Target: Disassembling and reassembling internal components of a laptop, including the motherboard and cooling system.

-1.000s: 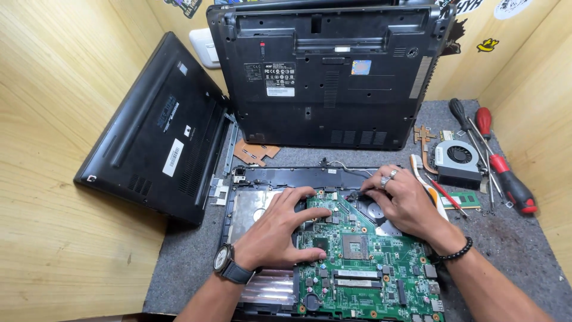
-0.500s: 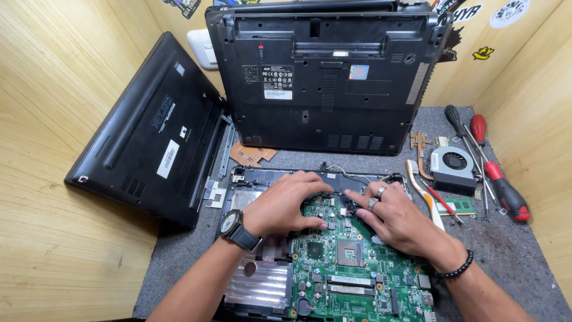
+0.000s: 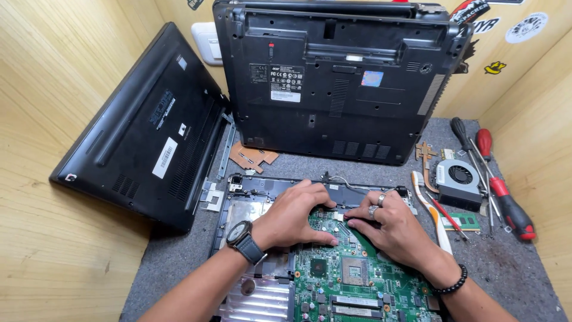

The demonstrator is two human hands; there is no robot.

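Observation:
A green laptop motherboard (image 3: 351, 280) lies in an opened black laptop base (image 3: 268, 189) on the grey mat. My left hand (image 3: 292, 214), with a watch on the wrist, presses flat on the board's top left edge. My right hand (image 3: 390, 229), with a ring and a bead bracelet, rests on the board's top right part, its fingertips close to those of the left. Both hands touch the board near its far edge; what lies under the fingers is hidden.
Two black laptop shells lean on the wooden walls: one at the back (image 3: 339, 77), one at the left (image 3: 149, 131). At the right lie a cooling fan (image 3: 457, 179), a green memory stick (image 3: 462, 222), red-handled screwdrivers (image 3: 506, 203) and a toothbrush (image 3: 432, 211).
Both hands have slid up toward the far edge of the motherboard and drawn closer together. The camera view has shifted slightly.

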